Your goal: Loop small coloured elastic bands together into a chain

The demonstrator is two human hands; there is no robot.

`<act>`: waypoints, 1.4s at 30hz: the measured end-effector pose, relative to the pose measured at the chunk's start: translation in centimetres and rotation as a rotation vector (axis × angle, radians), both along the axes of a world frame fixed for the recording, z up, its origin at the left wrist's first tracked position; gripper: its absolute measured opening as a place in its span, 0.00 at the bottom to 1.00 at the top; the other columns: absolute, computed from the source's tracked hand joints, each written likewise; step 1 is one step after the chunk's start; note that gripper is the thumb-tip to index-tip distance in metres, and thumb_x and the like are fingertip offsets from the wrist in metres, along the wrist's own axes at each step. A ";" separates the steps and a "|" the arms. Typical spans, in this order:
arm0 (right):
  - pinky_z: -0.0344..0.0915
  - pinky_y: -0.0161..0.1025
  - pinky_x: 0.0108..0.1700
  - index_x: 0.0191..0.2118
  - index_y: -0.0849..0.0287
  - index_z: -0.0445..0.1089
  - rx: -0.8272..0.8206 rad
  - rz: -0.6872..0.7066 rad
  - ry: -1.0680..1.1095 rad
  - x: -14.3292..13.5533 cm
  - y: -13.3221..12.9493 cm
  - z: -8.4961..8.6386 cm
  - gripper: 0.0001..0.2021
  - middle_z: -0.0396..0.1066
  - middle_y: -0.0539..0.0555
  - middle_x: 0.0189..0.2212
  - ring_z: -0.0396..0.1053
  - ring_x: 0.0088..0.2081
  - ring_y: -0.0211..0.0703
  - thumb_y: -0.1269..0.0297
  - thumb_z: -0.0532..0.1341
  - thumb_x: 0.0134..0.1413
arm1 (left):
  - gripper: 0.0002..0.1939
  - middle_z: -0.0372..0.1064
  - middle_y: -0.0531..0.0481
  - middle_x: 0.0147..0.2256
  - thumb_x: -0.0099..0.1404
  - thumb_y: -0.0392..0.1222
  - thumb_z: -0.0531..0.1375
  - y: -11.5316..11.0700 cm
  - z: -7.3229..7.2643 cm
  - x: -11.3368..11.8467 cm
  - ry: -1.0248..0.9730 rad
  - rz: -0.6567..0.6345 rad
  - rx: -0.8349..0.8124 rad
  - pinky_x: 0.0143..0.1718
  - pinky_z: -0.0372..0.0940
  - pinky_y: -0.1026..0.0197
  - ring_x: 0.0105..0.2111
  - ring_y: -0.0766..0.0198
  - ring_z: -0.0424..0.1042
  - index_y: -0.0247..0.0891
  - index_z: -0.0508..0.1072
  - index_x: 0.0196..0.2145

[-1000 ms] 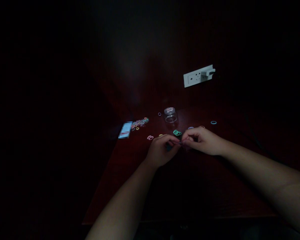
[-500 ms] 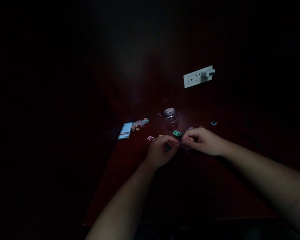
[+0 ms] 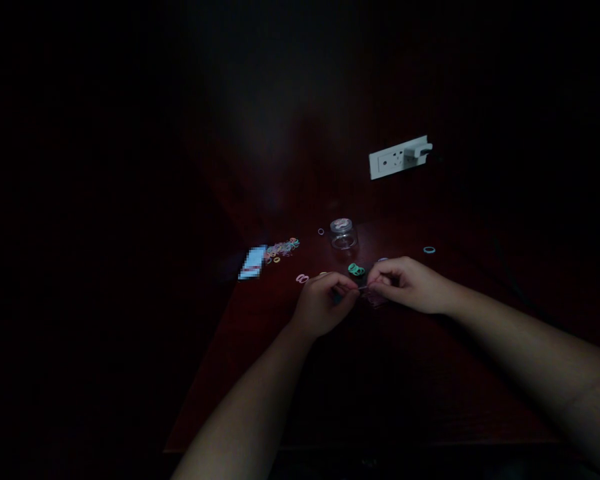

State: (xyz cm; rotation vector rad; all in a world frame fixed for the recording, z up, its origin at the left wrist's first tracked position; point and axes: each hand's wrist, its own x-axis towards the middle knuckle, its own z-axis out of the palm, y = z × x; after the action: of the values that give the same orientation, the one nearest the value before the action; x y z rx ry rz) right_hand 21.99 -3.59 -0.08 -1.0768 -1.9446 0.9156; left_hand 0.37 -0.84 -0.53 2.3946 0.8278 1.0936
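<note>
My left hand (image 3: 325,303) and my right hand (image 3: 405,285) meet over the dark red table, each with thumb and fingertips pinched together. A thin pale purple hair tie (image 3: 363,288) runs in the short gap between them, held from both sides. Beneath the fingertips lie several dim pinkish-purple hair ties (image 3: 375,298). Just beyond them sits a small group of green hair ties (image 3: 356,269). Two pink hair ties (image 3: 302,279) rest left of my left hand. Bits of a yellow tie and a bluish tie show behind my hands, mostly hidden.
A clear lidded jar (image 3: 343,235) stands farther back, with a single hair tie (image 3: 321,231) beside it. To the left are a mixed pile of hair ties (image 3: 283,248) and a blurred bright rectangle (image 3: 253,261). A blue tie (image 3: 429,250) lies right. A wall socket (image 3: 399,158) holds a plug.
The hair tie between my fingertips shows more clearly, with a slightly wider gap between my hands. The whole view has shifted a little; the other things stay in place.
</note>
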 end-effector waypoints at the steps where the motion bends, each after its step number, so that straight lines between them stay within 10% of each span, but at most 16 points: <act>1: 0.65 0.37 0.28 0.33 0.60 0.69 0.003 -0.001 -0.008 0.0 0.0 0.0 0.12 0.74 0.52 0.24 0.72 0.26 0.39 0.56 0.59 0.58 | 0.03 0.75 0.51 0.27 0.61 0.39 0.63 0.0 0.0 0.0 0.003 0.001 0.000 0.35 0.66 0.62 0.27 0.68 0.71 0.37 0.75 0.31; 42: 0.61 0.36 0.28 0.32 0.59 0.67 0.085 0.018 -0.047 0.0 -0.2 0.1 0.14 0.72 0.52 0.26 0.67 0.26 0.38 0.54 0.56 0.62 | 0.05 0.74 0.52 0.28 0.63 0.39 0.60 0.0 0.2 0.1 0.025 -0.027 -0.026 0.33 0.64 0.63 0.27 0.68 0.70 0.37 0.74 0.30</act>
State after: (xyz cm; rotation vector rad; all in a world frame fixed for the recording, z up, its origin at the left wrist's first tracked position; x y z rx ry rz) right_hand 21.98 -3.80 0.04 -1.0427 -2.0161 0.8164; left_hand 0.46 -0.88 -0.36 2.3958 0.8102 1.0384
